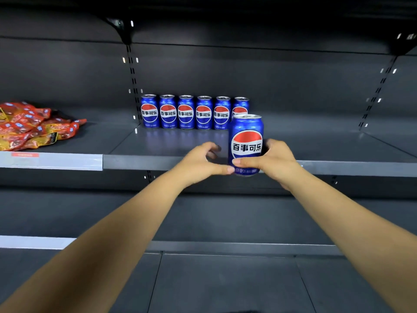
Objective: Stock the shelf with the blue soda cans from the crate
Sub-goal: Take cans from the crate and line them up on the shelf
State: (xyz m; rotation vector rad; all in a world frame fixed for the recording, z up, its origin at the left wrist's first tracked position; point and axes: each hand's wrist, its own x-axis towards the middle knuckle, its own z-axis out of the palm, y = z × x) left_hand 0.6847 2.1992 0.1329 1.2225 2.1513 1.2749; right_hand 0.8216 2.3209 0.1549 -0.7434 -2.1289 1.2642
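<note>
I see a big dark shelf in front of me, with a row of six blue cans standing at the back and a pile of red snack bags off to the left. My right hand holds one more blue can standing straight up over the front edge, thumb across its front and fingers curled behind. The free spot is behind it and to the right of the row. My left hand is loosely open beside the can; its thumb tip seems to touch the bottom.
</note>
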